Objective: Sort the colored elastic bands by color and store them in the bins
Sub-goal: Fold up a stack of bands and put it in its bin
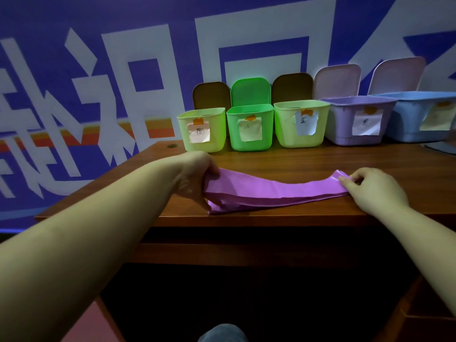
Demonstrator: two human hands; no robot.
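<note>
Stretching between the two hands, a purple elastic band (271, 193) lies flat and folded in layers along the front edge of a brown wooden desk (271, 161). The left hand (195, 178) grips the band's thicker folded end, fingers curled over the top and thumb beneath it. The right hand (370, 186) pinches the other end between thumb and fingertips, that end lifted slightly off the wood. Beyond the grips, at the back of the desk against a blue and white wall (98, 70), five bins stand in a row with lids raised: a pale green bin (214, 141), a bright green bin (234, 134), another pale green bin (283, 129), a lilac bin (343, 124), and a light blue bin (407, 119) farthest right. Each carries a taped paper label.
</note>
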